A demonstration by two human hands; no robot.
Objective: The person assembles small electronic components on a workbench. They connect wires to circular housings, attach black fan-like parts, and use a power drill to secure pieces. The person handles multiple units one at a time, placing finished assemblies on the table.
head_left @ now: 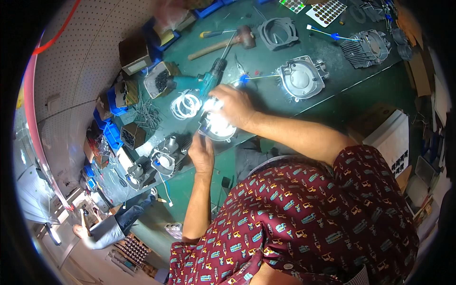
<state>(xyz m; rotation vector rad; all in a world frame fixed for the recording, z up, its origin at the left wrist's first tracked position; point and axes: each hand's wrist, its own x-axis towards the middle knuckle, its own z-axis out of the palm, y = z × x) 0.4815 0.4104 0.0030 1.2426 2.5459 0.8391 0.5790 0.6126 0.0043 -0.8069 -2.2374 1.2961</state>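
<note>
In the middle of the bench's near edge lies a round cast-metal housing (pixel 217 129), its inside washed out by bright glare. My left hand (pixel 202 153) grips the housing's near left edge between thumb and fingers. Over its far side is my right hand (pixel 233 105), fingers bent down and closed; glare hides what they hold. A coil of white rings (pixel 186 104) lies just left of the housing. Beyond it rests a teal power drill (pixel 209 78) with a long bit. To the right sits another round metal housing (pixel 301 80), a wire with a blue piece running from it toward my right hand.
A wooden-handled mallet (pixel 221 43), a grey ring-shaped casing (pixel 278 34) and a finned housing (pixel 366 48) lie farther back. Left are finned metal parts (pixel 164 159), a box of dark screws (pixel 160 80) and blue bins (pixel 113 135). Another person (pixel 107 230) is at lower left.
</note>
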